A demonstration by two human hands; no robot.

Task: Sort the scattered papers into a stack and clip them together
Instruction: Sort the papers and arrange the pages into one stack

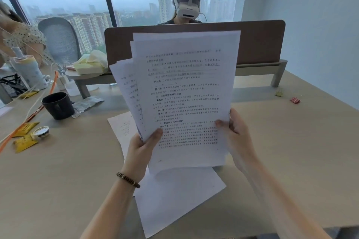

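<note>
A blank sheet (174,200) lies flat on the counter (68,180) nearest the camera, its long axis running away from the viewer and skewed slightly left. Above it, two bare hands hold a sheaf of printed papers (184,93) upright over the counter, long axis near vertical, top edge leaning a little away and to the right, the text facing the camera. The left hand (141,149), a beaded bracelet (128,179) on its wrist, grips the lower left edge, thumb pressed across the front page and fingers curled behind. The right hand (237,130) pinches the lower right edge, thumb tip on the front and fingers (236,120) wrapped around the back. The sheets are not squared: several fan out to the left and stick up unevenly at the top. Another printed page (122,128) lies on the counter, partly hidden behind the sheaf. To the left stand a dark mug (58,105), yellow sachets (25,136) and a small round tub (41,132). Far right, well apart from the papers, a red clip (295,100) and a yellow clip (279,93) rest on the counter. Beyond a brown divider (262,44), a person wearing a white headset (188,10) sits facing the camera before tall windows.
</note>
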